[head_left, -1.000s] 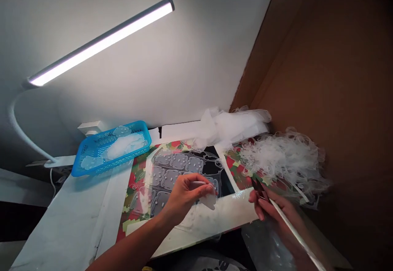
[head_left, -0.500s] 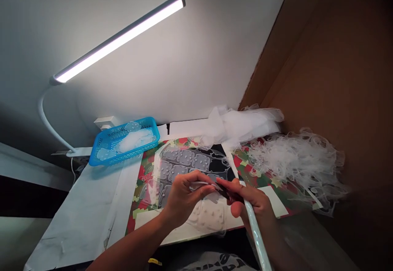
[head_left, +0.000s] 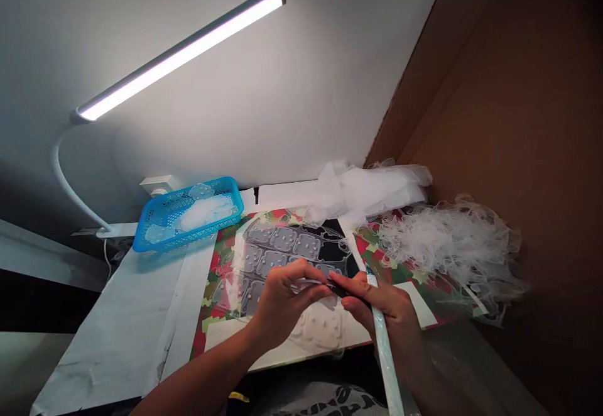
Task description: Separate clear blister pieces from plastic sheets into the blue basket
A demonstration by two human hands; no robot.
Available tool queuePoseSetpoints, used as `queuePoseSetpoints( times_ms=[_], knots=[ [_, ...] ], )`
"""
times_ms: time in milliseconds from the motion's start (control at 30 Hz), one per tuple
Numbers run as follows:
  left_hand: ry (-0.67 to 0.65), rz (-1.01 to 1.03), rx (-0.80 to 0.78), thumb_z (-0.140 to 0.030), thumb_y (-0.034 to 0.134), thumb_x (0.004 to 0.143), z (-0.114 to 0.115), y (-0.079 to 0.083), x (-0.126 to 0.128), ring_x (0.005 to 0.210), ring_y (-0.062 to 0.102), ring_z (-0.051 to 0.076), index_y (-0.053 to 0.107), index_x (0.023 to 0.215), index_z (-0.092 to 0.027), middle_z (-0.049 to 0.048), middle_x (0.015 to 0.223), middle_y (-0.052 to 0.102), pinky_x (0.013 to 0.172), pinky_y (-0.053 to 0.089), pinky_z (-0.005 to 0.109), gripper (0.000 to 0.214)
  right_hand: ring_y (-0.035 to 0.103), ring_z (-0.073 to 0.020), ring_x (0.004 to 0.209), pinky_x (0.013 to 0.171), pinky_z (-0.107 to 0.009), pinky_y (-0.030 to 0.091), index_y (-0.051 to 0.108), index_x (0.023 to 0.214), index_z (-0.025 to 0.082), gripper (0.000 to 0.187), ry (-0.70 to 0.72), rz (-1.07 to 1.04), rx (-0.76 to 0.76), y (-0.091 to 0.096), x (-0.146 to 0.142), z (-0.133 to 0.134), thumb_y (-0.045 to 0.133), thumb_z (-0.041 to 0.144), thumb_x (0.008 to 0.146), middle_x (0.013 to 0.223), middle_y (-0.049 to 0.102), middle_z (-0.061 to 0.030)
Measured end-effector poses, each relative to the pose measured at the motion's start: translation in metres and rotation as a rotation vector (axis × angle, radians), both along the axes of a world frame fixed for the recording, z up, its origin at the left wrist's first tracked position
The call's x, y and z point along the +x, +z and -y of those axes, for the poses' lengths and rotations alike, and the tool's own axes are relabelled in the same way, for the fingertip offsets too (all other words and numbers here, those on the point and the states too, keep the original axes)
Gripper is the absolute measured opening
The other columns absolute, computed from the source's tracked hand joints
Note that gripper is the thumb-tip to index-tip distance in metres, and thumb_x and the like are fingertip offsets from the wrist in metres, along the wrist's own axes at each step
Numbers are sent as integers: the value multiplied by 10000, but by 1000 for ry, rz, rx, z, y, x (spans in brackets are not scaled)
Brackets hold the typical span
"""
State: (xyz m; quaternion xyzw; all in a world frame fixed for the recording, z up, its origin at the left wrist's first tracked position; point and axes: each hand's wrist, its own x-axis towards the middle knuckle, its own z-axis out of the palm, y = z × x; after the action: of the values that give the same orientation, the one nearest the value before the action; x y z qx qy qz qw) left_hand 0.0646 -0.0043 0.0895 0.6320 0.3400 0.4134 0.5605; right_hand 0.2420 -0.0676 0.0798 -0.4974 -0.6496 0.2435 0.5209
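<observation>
My left hand (head_left: 287, 300) is closed in a pinch, with a thin translucent piece (head_left: 301, 285) showing between thumb and fingers. Its fingertips almost meet those of my right hand (head_left: 386, 306). That hand holds a long white pen-shaped tool (head_left: 384, 347) with a dark tip, slanting up between the fingers. Its thumb and forefinger also close around a small dark tool (head_left: 340, 289), mostly hidden. Beneath both hands lies a clear sheet (head_left: 273, 262) of rounded rectangular pieces with raised dots, partly over a black surface.
A blue basket (head_left: 188, 240) at the back left holds translucent pieces. Folded white mesh (head_left: 372, 186) lies against the wall, and a heap of tangled clear trimmings (head_left: 452, 246) sits at the right. A lit lamp (head_left: 183, 51) hangs above. A brown panel (head_left: 509, 120) borders the right side.
The small dark tool has turned and is less visible. My right thumb has moved up closer to the forefinger. The whole view has shifted slightly.
</observation>
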Motion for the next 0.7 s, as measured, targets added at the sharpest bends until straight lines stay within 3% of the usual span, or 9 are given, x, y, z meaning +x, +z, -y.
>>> queuePoseSetpoints(
  times_ms=[300, 700],
  knots=[
    [-20, 15, -36, -335, 760, 768, 0, 4, -1, 661, 586, 150, 726, 715, -189, 26, 699, 651, 609, 465, 252, 159, 575, -144, 572, 494, -240, 488, 703, 1169, 325, 301, -18, 10, -3, 9, -4, 1, 642, 392, 882, 700, 637, -14],
    [-23, -44, 13, -360, 756, 774, 2, 5, -2, 661, 567, 149, 724, 721, -191, 29, 700, 642, 616, 444, 261, 180, 560, -130, 577, 494, -226, 478, 694, 1188, 317, 302, -12, 20, 37, 5, -3, 4, 646, 328, 890, 709, 622, -10]
  ],
)
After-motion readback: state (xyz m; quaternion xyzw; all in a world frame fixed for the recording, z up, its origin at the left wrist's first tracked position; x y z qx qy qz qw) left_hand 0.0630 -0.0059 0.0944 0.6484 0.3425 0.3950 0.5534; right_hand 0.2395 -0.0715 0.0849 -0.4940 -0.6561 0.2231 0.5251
